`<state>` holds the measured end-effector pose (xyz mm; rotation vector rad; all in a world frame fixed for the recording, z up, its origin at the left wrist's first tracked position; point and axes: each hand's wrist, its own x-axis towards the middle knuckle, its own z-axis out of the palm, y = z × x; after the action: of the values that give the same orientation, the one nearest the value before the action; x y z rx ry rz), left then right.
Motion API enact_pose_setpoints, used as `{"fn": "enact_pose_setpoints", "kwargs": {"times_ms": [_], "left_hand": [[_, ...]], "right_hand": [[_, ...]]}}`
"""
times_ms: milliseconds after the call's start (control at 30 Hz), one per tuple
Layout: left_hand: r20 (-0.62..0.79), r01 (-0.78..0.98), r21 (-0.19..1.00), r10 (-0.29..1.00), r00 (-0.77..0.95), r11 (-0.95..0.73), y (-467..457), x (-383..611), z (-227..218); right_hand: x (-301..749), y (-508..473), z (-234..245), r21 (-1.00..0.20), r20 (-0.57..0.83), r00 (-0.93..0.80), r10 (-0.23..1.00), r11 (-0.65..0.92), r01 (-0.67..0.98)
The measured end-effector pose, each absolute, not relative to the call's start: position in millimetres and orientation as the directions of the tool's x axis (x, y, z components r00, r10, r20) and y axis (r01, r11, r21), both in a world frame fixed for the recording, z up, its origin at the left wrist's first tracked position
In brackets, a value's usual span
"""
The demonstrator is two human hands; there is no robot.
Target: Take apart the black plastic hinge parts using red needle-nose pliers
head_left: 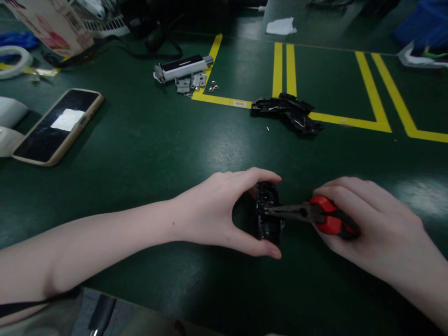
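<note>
My left hand [224,210] grips a small black plastic part [269,224] by its two ends, between the thumb below and the fingers above. From the right, my right hand [371,228] is closed around the red handles of needle-nose pliers [297,212]. The jaw tips meet the middle of the black part; whether they pinch a piece of it is too small to tell. Farther back on the green table [140,177] lie several black plastic pieces [287,111] in a pile, with thin metal pins on them.
At the back stand a white-and-black device [182,68], metal brackets [191,82] and several small rings [213,87]. A phone [59,126] lies at left, near a tape roll [16,60]. Yellow tape lines [350,121] mark the table. A tiny pin [268,129] lies before the black pile.
</note>
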<state>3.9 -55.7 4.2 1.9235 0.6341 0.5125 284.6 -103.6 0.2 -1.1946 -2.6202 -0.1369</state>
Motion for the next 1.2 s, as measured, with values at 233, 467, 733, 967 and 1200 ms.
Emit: {"fn": "enact_pose_setpoints", "kwargs": {"times_ms": [233, 467, 733, 967, 1200], "left_hand": [[0.182, 0.292, 0.764, 0.626, 0.759, -0.576, -58.9, 5.0, 3.2], [0.154, 0.306, 0.763, 0.62, 0.77, -0.569, -58.3, 6.7, 3.1], [0.179, 0.261, 0.807, 0.64, 0.748, -0.53, -58.3, 5.9, 0.3], [0.11, 0.224, 0.877, 0.631, 0.768, -0.425, -54.8, 2.2, -2.7], [0.052, 0.225, 0.914, 0.645, 0.762, -0.339, -54.5, 4.1, 1.7]], "right_hand": [[282.4, -103.7, 1.6, -0.018, 0.249, -0.638, 0.729, 0.662, 0.75], [287.2, -104.1, -3.3, -0.036, 0.242, -0.639, 0.73, 0.665, 0.746], [287.3, -106.9, -3.9, -0.125, 0.226, -0.614, 0.756, 0.647, 0.752], [282.0, -107.3, -0.2, -0.168, 0.178, -0.591, 0.787, 0.616, 0.769], [279.5, -106.3, 3.2, -0.165, 0.183, -0.604, 0.776, 0.63, 0.759]]}}
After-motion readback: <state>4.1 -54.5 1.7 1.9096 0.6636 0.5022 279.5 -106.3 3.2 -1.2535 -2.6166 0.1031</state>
